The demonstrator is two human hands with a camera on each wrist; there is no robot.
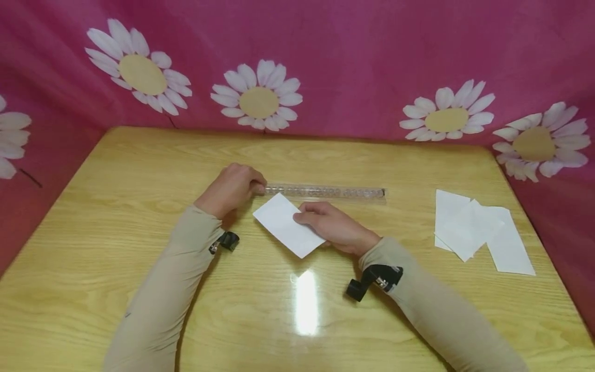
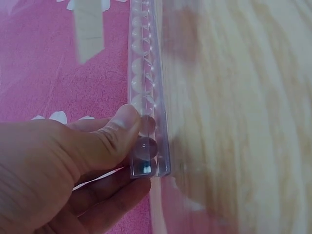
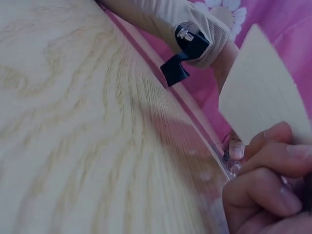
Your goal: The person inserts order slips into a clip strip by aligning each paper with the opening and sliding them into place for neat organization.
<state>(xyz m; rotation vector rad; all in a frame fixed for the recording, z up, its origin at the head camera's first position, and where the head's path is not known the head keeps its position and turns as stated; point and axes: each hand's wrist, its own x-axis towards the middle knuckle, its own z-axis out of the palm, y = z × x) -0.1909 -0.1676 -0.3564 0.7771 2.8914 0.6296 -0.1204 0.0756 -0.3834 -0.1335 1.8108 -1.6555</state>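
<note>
1. The left hand (image 1: 236, 187) pinched the left end of a clear tube (image 1: 327, 191) of round balls (image 2: 146, 148); the tube extended rightward from its fingers.
2. A white card (image 1: 281, 225) jutted leftward from the right hand (image 1: 339, 228), near the tube.
3. That hand gripped the card's right side, thumb on top.
4. White papers (image 1: 469, 225) lay overlapping, well right of it.

The left wrist view's top edge crops the tube (image 2: 144, 80).

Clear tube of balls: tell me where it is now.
In the head view, the clear tube stretches rightward across the table from the left hand, just beyond the white paper in the right hand.
</note>
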